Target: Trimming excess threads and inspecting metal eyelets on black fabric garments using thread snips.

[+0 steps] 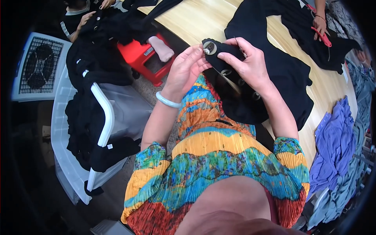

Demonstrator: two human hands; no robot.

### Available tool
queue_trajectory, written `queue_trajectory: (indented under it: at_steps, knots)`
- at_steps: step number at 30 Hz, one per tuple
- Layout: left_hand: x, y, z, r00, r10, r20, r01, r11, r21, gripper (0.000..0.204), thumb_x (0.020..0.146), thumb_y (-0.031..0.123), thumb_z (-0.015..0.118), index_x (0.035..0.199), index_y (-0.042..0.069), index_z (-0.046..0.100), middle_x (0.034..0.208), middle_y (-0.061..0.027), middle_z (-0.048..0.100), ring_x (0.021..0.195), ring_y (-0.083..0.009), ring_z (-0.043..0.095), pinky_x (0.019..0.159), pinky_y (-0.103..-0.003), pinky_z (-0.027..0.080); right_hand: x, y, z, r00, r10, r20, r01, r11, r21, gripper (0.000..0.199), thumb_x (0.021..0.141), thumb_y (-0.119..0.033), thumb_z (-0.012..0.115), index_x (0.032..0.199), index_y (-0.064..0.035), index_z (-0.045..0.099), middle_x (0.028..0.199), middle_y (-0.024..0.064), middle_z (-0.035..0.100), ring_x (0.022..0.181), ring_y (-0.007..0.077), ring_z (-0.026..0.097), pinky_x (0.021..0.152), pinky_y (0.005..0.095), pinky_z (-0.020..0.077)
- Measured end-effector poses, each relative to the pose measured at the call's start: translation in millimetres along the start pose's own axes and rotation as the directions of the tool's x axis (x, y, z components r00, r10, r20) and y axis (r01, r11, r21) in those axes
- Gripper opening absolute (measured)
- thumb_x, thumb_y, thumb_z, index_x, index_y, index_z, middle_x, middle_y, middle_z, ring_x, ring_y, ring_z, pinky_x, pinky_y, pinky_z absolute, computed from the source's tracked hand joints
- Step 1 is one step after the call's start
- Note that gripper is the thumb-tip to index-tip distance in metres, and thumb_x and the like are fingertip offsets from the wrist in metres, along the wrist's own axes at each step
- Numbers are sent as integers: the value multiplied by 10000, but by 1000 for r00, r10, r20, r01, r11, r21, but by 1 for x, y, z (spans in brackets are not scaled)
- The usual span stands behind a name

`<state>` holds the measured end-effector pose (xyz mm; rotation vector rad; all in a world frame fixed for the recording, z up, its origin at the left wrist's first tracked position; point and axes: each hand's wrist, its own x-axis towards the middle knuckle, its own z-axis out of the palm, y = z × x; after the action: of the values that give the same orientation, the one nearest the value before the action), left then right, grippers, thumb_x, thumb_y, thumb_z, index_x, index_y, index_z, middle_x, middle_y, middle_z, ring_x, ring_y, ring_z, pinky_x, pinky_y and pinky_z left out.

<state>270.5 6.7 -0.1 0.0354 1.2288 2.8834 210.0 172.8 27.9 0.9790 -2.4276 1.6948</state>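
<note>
Patterned dress (223,166) nearest, left hand (187,67) and right hand (250,64) pinch black garment (241,102); red stool (132,55) bears 1 label (148,51).

Layout around a desk (192,19).
Left of the desk, a stool (131,53); farther left, a bin (58,109) with garments (80,129) in it. On the desk, a spread garment (284,74); at the desk's right edge, bunched cloth (335,141).

Own hands: two, one left (185,67), one right (252,64). Round buttons (210,47) on black garment (243,106), at and just below fingers (193,55): four visible. Left of fingers: one red stool (129,52), one pale pink cloth (161,49). Below left fingers: one pale bangle (167,101). Right of fingers, lower: one purple garment (334,141). Worktop (203,17): one. Further black garments: overlapping, count unclear.
</note>
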Motion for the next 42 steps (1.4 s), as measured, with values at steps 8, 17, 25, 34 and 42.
queue_trajectory:
  at_steps: [8,17,25,34,42]
  knots:
    - [-9,15,18,976,6,217,52,964,-261,327,899,179,386,1159,-9,450,1111,-101,531,1069,-193,476,946,-358,345,-11,-38,-6,993,-117,-35,120,985,122,333,681,-89,705,970,8,571,816,82,600,714,116,564,673,221,462]
    - [-9,12,38,977,-116,178,164,945,-284,312,899,186,392,1153,14,454,1128,-100,521,1097,-202,460,948,-350,347,-7,-34,-24,916,-402,4,401,913,-76,375,672,-97,691,1033,-91,587,1044,85,567,748,195,621,636,265,517]
    - [1,2,35,981,-186,54,192,972,-133,200,880,141,461,1030,24,522,1019,-64,561,987,-146,517,867,-329,408,-7,-9,-24,879,-470,-76,450,873,-190,245,643,20,627,875,-60,613,976,61,593,734,192,625,603,259,518]
    - [6,7,38,957,-206,202,211,977,-5,287,881,102,438,1147,-6,444,1045,-81,559,920,-142,557,789,-302,469,-2,-12,-40,821,-568,-63,534,802,-267,228,616,38,607,817,-37,533,841,54,549,603,198,570,538,267,474]
    - [0,-1,30,951,-149,273,208,956,-206,347,871,96,447,1203,10,392,1149,-120,501,1092,-219,478,890,-360,418,-29,-27,-49,957,-139,-255,130,990,-51,394,716,-207,684,1002,-23,487,781,110,548,704,212,583,622,270,464]
